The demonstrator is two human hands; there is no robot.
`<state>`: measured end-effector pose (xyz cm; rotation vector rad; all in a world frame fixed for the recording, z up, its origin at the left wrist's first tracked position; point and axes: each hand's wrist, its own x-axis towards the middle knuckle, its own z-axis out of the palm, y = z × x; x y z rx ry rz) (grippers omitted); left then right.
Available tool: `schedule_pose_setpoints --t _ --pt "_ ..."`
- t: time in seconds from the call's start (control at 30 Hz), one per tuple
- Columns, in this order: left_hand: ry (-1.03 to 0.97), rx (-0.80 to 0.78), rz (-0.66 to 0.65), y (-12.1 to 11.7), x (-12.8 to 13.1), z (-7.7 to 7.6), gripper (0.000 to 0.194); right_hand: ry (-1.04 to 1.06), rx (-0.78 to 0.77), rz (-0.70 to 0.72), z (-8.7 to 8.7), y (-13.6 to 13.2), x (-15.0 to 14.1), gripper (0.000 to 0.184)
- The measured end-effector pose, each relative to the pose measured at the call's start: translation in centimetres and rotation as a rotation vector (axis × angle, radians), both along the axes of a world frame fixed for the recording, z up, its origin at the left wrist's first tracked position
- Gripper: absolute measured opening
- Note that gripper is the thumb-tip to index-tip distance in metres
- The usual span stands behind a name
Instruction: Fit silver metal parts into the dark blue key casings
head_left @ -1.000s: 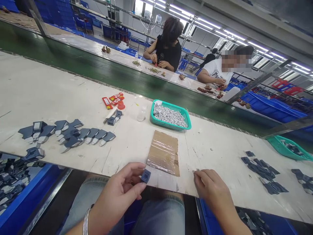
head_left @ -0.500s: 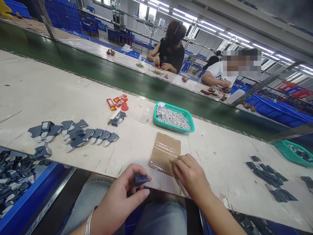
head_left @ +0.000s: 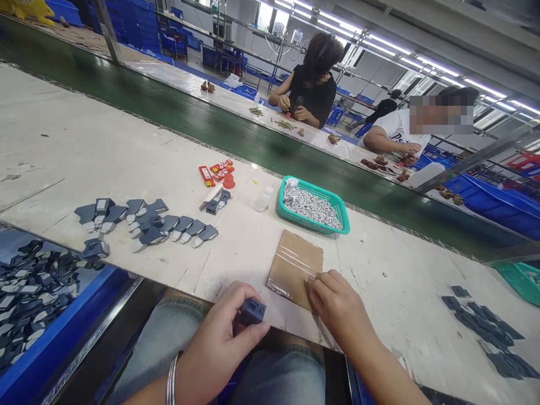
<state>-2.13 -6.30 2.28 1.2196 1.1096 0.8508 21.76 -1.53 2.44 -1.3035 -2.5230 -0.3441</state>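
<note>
My left hand (head_left: 230, 337) is closed around a dark blue-grey plastic part (head_left: 252, 311) at the table's front edge, its recessed end turned up. My right hand (head_left: 337, 298) pinches at the right edge of a cardboard square (head_left: 291, 264) covered with clear tape. Something small and pale seems to be at its fingertips, too small to name. Behind the cardboard stands a green basket (head_left: 343, 216) of small white-and-grey pieces. To the left lie several blue-grey and white plastic parts (head_left: 152, 225) in a loose row.
Red-and-yellow packets (head_left: 206, 176), a red cap (head_left: 228, 181) and a clear cup (head_left: 262, 199) stand mid-table. A blue bin (head_left: 84, 309) of parts sits low left. Dark flat pieces (head_left: 485, 320) lie right. Beyond the green conveyor belt (head_left: 189, 121), two people (head_left: 314, 84) work.
The view has swung slightly left, so the scene sits further right. The part in my left hand has turned to show its recessed end more. My right hand stays at the cardboard.
</note>
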Motion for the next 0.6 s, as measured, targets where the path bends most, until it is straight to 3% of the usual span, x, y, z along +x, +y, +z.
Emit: schedule_pose_setpoints --t 0.17,0.27,0.37,0.43,0.5,0.6 --pt "-0.013 -0.100 -0.026 -0.1 0.3 -0.2 0.038 0.227 -0.027 -0.128 1.5 -0.5 -0.2 0.020" --pt "-0.092 -0.173 -0.011 -0.2 0.9 -0.3 0.036 0.379 -0.102 -0.162 3.1 -1.4 -1.1 0.017" --pt "-0.046 -0.111 -0.032 -0.1 1.3 0.1 0.028 0.432 -0.127 -0.114 4.7 -2.6 -2.5 0.013" --pt "0.012 -0.082 -0.040 -0.1 1.3 0.5 0.035 0.445 -0.159 -0.043 5.6 -3.5 -3.4 0.009" --pt "0.037 -0.103 -0.043 -0.1 1.3 0.8 0.041 0.451 -0.206 0.039 6.1 -4.3 -4.2 0.010" --pt "0.054 -0.128 -0.050 -0.3 1.2 1.2 0.033 0.458 -0.213 0.133 6.2 -5.0 -5.2 0.014"
